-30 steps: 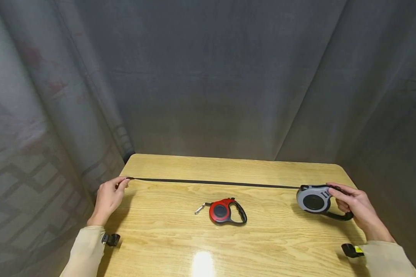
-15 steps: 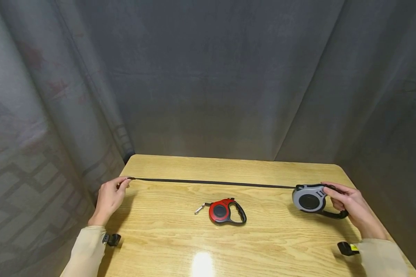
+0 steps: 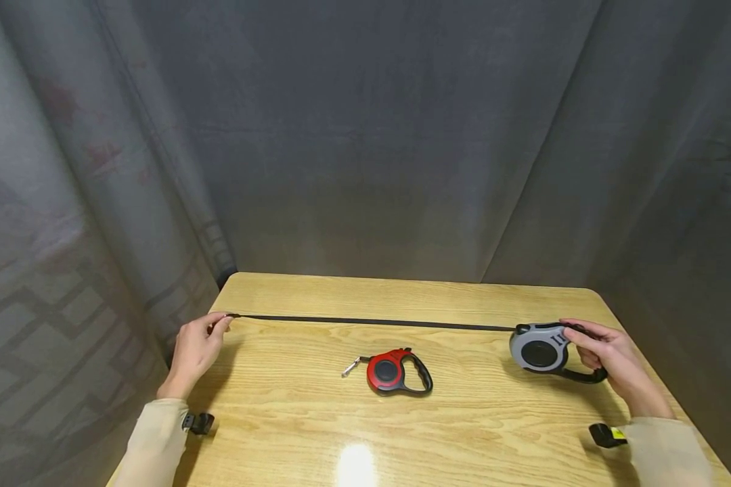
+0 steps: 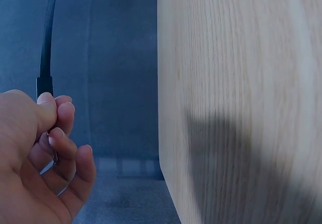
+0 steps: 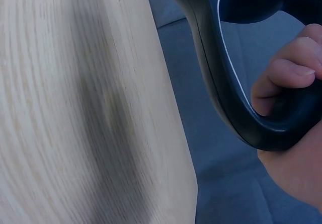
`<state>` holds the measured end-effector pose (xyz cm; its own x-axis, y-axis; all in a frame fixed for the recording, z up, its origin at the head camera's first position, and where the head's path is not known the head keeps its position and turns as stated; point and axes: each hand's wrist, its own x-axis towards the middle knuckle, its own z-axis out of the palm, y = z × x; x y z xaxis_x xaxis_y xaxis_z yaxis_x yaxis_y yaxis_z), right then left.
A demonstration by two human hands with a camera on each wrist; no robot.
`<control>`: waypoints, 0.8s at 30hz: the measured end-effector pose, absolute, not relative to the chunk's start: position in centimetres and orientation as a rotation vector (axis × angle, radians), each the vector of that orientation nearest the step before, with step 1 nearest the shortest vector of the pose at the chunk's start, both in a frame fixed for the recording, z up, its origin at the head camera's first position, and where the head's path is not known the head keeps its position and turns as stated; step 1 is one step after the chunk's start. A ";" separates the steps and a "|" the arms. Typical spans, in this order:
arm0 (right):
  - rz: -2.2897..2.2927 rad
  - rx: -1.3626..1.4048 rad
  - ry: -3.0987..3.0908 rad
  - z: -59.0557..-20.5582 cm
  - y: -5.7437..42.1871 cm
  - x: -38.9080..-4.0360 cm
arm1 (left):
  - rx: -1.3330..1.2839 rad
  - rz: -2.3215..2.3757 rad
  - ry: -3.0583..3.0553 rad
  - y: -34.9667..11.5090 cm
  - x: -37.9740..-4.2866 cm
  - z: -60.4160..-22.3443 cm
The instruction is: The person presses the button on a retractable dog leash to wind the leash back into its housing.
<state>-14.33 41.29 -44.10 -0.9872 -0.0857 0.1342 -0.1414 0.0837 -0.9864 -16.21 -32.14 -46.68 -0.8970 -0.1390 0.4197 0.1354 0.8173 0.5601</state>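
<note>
A grey and black retractable dog leash hangs over the table's right side in the head view, its looped handle gripped by my right hand. From its nose the black strap runs taut and nearly level to the left. My left hand pinches the strap's end between thumb and fingers. In the left wrist view, a bit of metal clip shows among the curled fingers. Fingers wrap the black handle in the right wrist view. A red and black retractable leash lies on the table between my hands.
The red leash's silver clip points left on the wooden table. Grey curtains hang behind the table and along both sides. The table's far edge runs just beyond the stretched strap.
My right hand has moved a little to the left with the grey leash, so the stretch of strap is slightly shorter. My left hand has shifted barely; the red leash stays put.
</note>
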 end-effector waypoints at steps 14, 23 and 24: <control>2.074 0.245 -2.288 -44.4 40.6 -14.4 | 0.010 -0.827 -2.533 -31.9 -16.3 -46.6; 2.073 0.201 -2.291 -44.6 40.3 -14.4 | 0.007 -0.829 -2.531 -31.9 -16.1 -47.2; 2.072 0.197 -2.293 -44.6 40.2 -14.4 | 0.009 -0.826 -2.530 -32.0 -16.1 -47.2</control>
